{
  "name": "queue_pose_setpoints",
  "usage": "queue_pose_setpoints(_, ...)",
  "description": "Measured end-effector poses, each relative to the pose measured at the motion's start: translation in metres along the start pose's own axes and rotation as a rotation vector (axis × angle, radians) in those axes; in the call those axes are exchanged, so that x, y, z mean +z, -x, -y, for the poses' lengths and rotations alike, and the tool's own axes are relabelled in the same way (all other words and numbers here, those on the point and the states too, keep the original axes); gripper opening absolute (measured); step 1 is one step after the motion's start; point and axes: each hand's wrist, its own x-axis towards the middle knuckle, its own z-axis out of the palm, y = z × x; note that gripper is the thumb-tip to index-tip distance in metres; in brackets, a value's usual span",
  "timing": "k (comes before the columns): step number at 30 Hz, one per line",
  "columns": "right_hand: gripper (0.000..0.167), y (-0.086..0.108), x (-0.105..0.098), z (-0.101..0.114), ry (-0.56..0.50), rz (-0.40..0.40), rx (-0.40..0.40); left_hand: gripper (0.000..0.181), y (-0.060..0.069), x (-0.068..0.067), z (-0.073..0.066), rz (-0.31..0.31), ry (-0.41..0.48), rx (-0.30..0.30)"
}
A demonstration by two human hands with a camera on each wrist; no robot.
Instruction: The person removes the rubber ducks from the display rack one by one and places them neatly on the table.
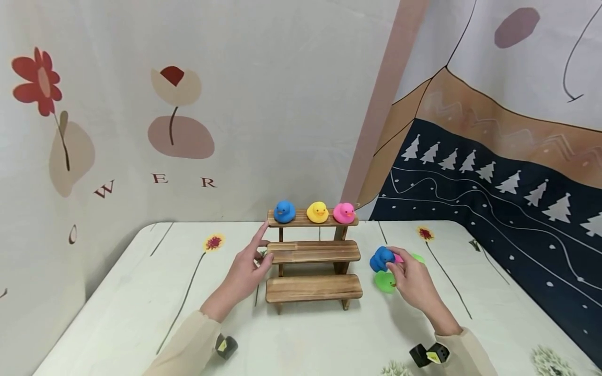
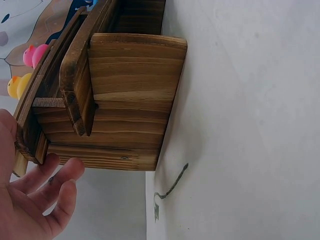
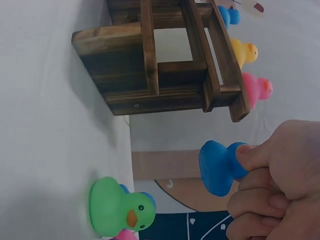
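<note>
A three-tier wooden stand (image 1: pixel 314 253) carries a blue duck (image 1: pixel 284 211), a yellow duck (image 1: pixel 317 212) and a pink duck (image 1: pixel 344 213) on its top tier. My left hand (image 1: pixel 242 274) is at the stand's left side, fingers spread and relaxed against its upper end; the left wrist view shows the hand (image 2: pixel 37 200) beside the upper tiers. My right hand (image 3: pixel 285 185) pinches another blue duck (image 3: pixel 217 167) between thumb and fingers, to the right of the stand. Near it is a green duck (image 1: pixel 385 281), partly covered by the hand in the head view.
Behind my right hand, parts of a pink object (image 1: pixel 398 258) and another green one (image 1: pixel 418 258) show. A patterned cloth covers the table (image 1: pixel 310 344), and printed curtains (image 1: pixel 263 104) hang behind it. Dark devices are strapped at both wrists.
</note>
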Motion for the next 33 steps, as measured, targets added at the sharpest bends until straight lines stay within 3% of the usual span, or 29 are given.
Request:
queue_pose_setpoints(7, 0.039, 0.003, -0.005, -0.008, -0.003, 0.000, 0.011, 0.072, -0.001, 0.001, 0.001, -0.001, 0.000, 0.005)
queue_pose_setpoints(18, 0.037, 0.009, -0.018, -0.029, 0.055, -0.069, -0.017, 0.072, -0.001, 0.002, 0.001, -0.010, -0.005, 0.007)
queue_pose_setpoints(33, 0.037, 0.011, -0.034, -0.054, 0.123, -0.069, 0.019, 0.071, -0.001, 0.001, 0.002, -0.012, -0.009, 0.021)
